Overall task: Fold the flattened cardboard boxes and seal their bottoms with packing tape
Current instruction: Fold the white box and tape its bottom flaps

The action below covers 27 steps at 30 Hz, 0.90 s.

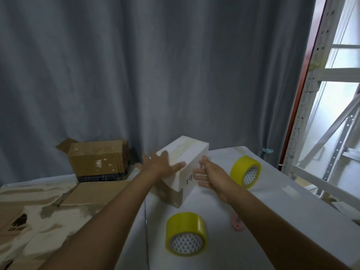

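Since the white folded cardboard box (182,166) lies taped-bottom up, left hand (161,164) presses flat with spread fingers while right hand (209,175) touches its right side, fingers straight, probably steadying it, yellow tape rolls (186,233) near.

The white box (183,168) at the centre carries dark handwritten marks on the side face turned toward the camera; they read roughly as "T98", upside down and uncertain. At 8 o'clock, a flattened cardboard sheet (18,227) shows a dark printed logo above partial letters "UN MI", cut off by blur.
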{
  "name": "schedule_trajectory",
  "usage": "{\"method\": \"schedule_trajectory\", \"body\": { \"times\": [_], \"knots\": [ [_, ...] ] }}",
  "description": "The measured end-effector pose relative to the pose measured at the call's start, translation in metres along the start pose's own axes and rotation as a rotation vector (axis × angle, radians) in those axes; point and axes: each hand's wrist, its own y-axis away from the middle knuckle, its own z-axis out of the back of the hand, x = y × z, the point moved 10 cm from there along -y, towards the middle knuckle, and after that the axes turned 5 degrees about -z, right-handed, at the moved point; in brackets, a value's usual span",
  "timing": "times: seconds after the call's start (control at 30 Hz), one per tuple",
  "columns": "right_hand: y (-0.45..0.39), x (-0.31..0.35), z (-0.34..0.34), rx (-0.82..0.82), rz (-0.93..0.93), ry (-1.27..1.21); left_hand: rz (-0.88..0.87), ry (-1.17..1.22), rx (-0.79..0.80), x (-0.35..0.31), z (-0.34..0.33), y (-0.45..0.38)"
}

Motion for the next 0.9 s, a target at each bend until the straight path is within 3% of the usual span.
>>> {"method": "schedule_trajectory", "body": {
  "times": [0.23,0.4,0.53,0.6,0.67,0.7,0.8,0.9],
  "knots": [
    [-0.006,-0.006,0.051,-0.223,0.041,-0.020,-0.103,-0.109,0.157,-0.020,-0.018,-0.001],
    [-0.013,0.017,0.068,-0.392,0.166,0.187,-0.363,-0.077,0.262,-0.013,-0.008,0.000],
    [-0.024,0.024,0.068,-0.385,0.179,0.237,-0.513,-0.025,0.306,-0.009,0.002,-0.002],
    [-0.026,0.027,0.068,-0.386,0.187,0.249,-0.517,0.109,0.242,-0.009,0.011,-0.008],
    [-0.028,0.027,0.070,-0.396,0.209,0.216,-0.396,0.360,0.105,0.006,0.024,-0.017],
    [-0.029,0.025,0.069,-0.394,0.222,0.195,-0.384,0.353,-0.011,0.013,0.032,-0.019],
    [-0.027,0.016,0.060,-0.371,0.207,0.226,-0.421,0.023,-0.366,0.015,0.045,-0.007],
    [-0.030,0.018,0.054,-0.364,0.212,0.288,-0.352,0.101,-0.514,0.006,0.040,0.018]
  ]
}}
